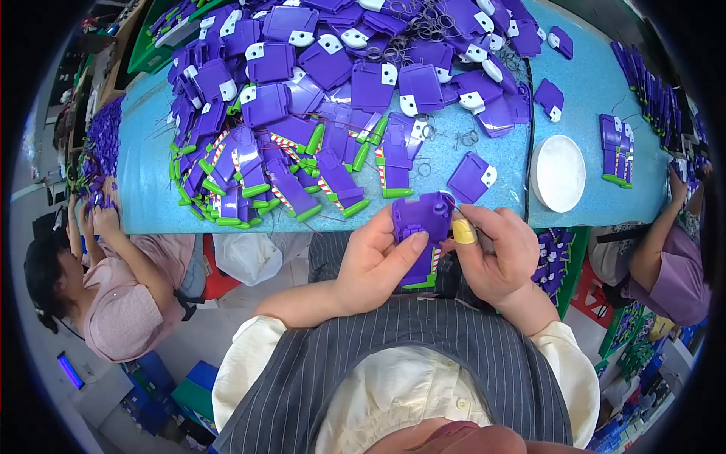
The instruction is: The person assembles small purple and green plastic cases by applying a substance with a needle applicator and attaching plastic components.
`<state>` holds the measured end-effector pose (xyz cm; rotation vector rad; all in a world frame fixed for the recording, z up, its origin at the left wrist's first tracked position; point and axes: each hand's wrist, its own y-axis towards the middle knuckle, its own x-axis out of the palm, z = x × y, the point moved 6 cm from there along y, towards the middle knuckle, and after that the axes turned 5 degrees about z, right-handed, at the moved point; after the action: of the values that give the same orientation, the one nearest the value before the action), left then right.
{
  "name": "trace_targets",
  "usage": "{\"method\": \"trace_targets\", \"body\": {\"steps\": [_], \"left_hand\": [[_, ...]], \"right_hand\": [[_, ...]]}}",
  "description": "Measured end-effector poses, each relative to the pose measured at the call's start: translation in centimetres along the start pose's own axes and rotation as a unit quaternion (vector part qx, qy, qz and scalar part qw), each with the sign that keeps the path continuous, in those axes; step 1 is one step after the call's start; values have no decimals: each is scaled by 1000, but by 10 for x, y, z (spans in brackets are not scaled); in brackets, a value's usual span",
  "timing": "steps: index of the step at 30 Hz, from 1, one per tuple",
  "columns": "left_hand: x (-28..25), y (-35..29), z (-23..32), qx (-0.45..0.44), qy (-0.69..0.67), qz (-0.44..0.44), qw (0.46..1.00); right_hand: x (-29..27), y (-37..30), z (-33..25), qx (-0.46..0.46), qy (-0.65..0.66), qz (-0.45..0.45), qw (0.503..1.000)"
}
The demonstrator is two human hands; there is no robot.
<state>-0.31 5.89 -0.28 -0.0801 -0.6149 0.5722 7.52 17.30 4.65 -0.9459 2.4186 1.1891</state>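
Note:
A purple plastic toy wing (420,217) is held just off the near table edge, its inner side with a round post facing up. My left hand (372,261) grips its left side, thumb across the lower part. A hinged lower section with a red-and-white striped edge and green tip hangs beneath. My right hand (501,253), yellow tape (463,231) around its thumb, pinches at the wing's right corner by the post; what lies between those fingertips is hidden. Just beyond, a purple panel (470,178) with a white corner lies on the table.
Purple panels (372,87) are heaped at the back, with wire springs (393,51) among them. Green-tipped wings (287,185) pile up at left. A white bowl (558,174) stands at right on the blue table (476,208). Other people (125,295) work on both sides.

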Motion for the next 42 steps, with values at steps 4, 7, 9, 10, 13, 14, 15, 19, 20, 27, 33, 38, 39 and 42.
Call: {"method": "trace_targets", "body": {"steps": [4,7,9,10,13,14,15,19,20,27,33,38,39,42], "left_hand": [[-2,-3,-6,-10,-4,-19,1000],[-6,-2,-7,21,56,2,998],[-9,-1,-3,64,249,-2,966],[-9,1,-3,63,248,-2,967],[0,2,16,213,346,5,914],[2,3,18,191,378,-11,906],[2,4,17,170,410,-27,896],[6,5,12,201,438,-86,872],[7,7,5,92,373,-146,912],[-11,5,-1,-142,-58,38,987],[-4,0,25,301,455,81,834],[-19,5,5,186,296,96,932],[-20,6,1,176,253,94,947],[-26,6,-11,119,166,108,973]], "right_hand": [[5,0,5,19,-5,-13,1000],[8,-1,8,34,10,-18,999],[10,-3,10,42,19,-18,999],[12,-6,13,63,56,-14,996],[16,-7,20,136,120,-38,983],[20,-8,24,187,148,-66,969],[19,-6,29,188,148,-66,969],[36,-1,51,297,393,-254,832],[34,4,63,338,378,-201,838],[31,0,61,312,270,-130,902],[40,-12,27,198,268,-156,930],[47,-19,30,230,283,-162,917],[49,-20,29,231,282,-163,917],[51,-21,29,230,286,-122,922]]}}
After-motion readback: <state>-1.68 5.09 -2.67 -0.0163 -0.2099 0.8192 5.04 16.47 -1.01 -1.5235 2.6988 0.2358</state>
